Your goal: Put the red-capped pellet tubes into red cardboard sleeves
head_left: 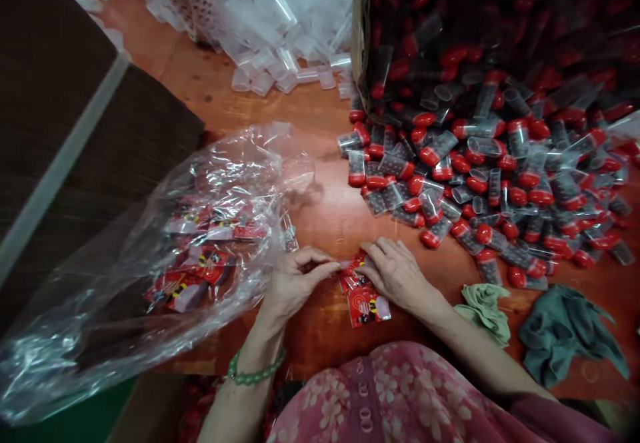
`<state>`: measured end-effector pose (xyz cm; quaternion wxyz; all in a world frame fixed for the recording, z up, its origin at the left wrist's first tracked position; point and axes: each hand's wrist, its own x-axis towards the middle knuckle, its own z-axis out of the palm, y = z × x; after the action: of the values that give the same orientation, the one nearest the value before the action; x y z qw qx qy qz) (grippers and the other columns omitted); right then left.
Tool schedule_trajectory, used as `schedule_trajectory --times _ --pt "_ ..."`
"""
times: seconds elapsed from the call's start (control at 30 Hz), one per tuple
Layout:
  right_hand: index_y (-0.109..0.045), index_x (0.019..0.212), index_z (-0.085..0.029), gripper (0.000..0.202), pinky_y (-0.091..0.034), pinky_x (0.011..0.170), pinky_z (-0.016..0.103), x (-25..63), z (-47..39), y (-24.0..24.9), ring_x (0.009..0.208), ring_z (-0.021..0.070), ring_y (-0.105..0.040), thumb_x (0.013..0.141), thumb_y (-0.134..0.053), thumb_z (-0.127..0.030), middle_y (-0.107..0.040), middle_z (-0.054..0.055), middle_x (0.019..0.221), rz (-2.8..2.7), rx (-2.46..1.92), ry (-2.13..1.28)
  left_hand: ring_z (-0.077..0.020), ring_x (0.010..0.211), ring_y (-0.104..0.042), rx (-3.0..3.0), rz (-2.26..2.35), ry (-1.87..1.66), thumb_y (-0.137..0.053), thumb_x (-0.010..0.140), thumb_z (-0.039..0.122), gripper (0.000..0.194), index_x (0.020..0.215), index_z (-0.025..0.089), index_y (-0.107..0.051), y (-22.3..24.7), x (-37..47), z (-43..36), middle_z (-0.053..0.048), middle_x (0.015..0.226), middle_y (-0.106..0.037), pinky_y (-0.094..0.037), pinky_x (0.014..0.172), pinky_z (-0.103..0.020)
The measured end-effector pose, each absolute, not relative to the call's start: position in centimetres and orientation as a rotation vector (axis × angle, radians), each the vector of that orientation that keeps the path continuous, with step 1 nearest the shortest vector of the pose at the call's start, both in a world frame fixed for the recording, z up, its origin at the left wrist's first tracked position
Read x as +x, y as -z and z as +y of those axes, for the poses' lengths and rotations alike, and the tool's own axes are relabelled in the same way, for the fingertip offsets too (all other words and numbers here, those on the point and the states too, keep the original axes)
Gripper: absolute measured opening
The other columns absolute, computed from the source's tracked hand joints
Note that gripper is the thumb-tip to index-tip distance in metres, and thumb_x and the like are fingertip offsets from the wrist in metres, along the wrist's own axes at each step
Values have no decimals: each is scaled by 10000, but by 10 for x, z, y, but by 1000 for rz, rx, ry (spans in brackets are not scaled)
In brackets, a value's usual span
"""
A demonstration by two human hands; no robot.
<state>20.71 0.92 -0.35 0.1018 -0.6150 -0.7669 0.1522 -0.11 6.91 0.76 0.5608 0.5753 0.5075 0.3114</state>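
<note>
The person's left hand (300, 282) pinches, thumb against fingertips, what looks like a small rolled piece, though blur obscures it; the right hand's (395, 273) curled fingers press on the red printed cards (367, 303), which lie between the hands on the orange table (325, 213), near the clear plastic bag (240, 156)

Glossy red printed squares (369, 306) with yellow, black and pale lilac patterning overlap toward five o'clock from centre; the lowest shows its face, while those toward twelve are partly hidden.
</note>
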Motion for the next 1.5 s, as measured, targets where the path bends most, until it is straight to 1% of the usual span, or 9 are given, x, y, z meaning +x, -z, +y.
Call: schedule_trajectory --times 0.17,0.27,0.4,0.7,0.83,0.93,1.1,1.37,1.5 --pt "-603 1258 -159 336 -523 850 453 227 41 -22 971 297 -630 973 -565 -335 -679 151 1102 -2171 -1809 -350 -135 587 -672 1344 1147 -765 -819 688 280 198 581 174 -691 -3 9 61 -28 646 -741 -533 590 -232" --pt "-622 1242 -209 292 -519 861 442 243 81 -24 987 279 -604 1000 -459 -207 -648 139 1101 -2094 -1810 -182 -159 673 -718 1377 1184 -781 -738 786 305 141 711 191 -776 -1 9 60 -53 744 -784 -561 644 -251" --pt "-680 1160 -212 380 -481 804 470 259 128 -18 990 302 -538 919 -437 -47 -609 149 1123 -2312 -1830 -8 -175 782 -749 1480 1108 -693 -617 884 276 208 873 214 -816 -6 0 59 -68 871 -810 -584 732 -282" --pt "-655 1245 -239 303 -402 854 526 262 166 -7 1081 338 -503 972 -530 -201 -619 151 1224 -2687 -1568 8 -133 590 -678 1440 1258 -915 -804 723 259 161 604 194 -718 -3 -7 54 -15 650 -747 -550 594 -240" --pt "-667 1177 -181 250 -377 936 594 255 164 -19 1128 356 -548 976 -567 -291 -663 157 1196 -2475 -1541 -192 -127 604 -689 1397 1294 -1050 -827 717 278 169 613 206 -715 -11 2 53 0 665 -757 -581 617 -245" --pt "-581 1296 -233 317 -456 932 495 252 144 -45 1034 262 -625 1040 -426 -337 -668 125 1175 -2300 -1476 -382 -122 613 -686 1437 1275 -1102 -832 728 301 176 632 205 -720 -18 4 52 1 676 -762 -579 622 -250" --pt "-582 1291 -312 303 -559 850 400 251 86 -77 984 224 -691 996 -533 -363 -697 53 1141 -2130 -1195 -906 -117 637 -680 1538 1217 -1128 -826 758 267 148 676 192 -728 -25 5 42 0 705 -767 -559 645 -257" --pt "-653 1239 -276 267 -582 834 317 240 43 -83 959 187 -726 1000 -534 -290 -756 30 1095 -2317 -1000 -1072 -132 682 -688 1891 1130 -1147 -781 818 251 84 788 185 -738 -32 9 20 -16 749 -774 -540 688 -280" --pt "-684 1217 -302 269 -571 803 319 241 40 -86 928 197 -731 1001 -531 -351 -767 24 1088 -2404 -1030 -1065 -138 688 -686 1899 1155 -1074 -761 840 304 133 785 185 -737 -31 8 12 -24 752 -771 -539 685 -279"
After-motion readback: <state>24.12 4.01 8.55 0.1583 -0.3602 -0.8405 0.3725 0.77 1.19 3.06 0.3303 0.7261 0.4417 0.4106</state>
